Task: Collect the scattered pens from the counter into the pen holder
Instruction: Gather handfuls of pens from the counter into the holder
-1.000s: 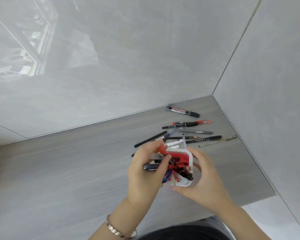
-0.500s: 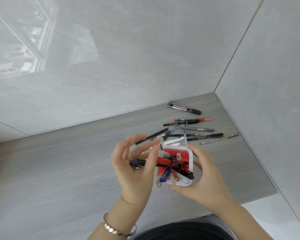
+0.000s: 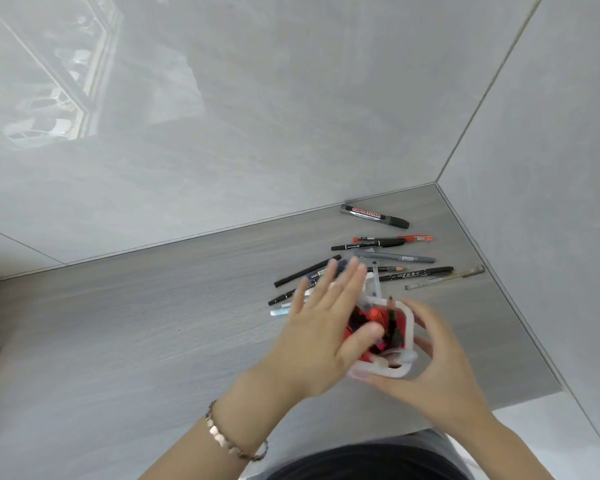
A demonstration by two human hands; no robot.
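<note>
A white pen holder with a red inside stands on the grey counter, and several pens stick out of it. My right hand wraps around its right and near sides. My left hand is blurred, fingers spread, over the holder's left side with nothing in it. Beyond the holder several pens lie scattered: a whiteboard marker, a red pen, a black pen, a grey pen, another black pen, a clear pen and a black stick pen.
Glossy grey walls close the counter at the back and on the right, meeting in a corner just behind the pens. The counter's near edge runs just below my hands. My left wrist wears a bracelet.
My left hand held a dark pen with a red part over the holder; now that hand is open and empty, fingers spread, and the pen is in the holder. My right hand stays on the holder.
</note>
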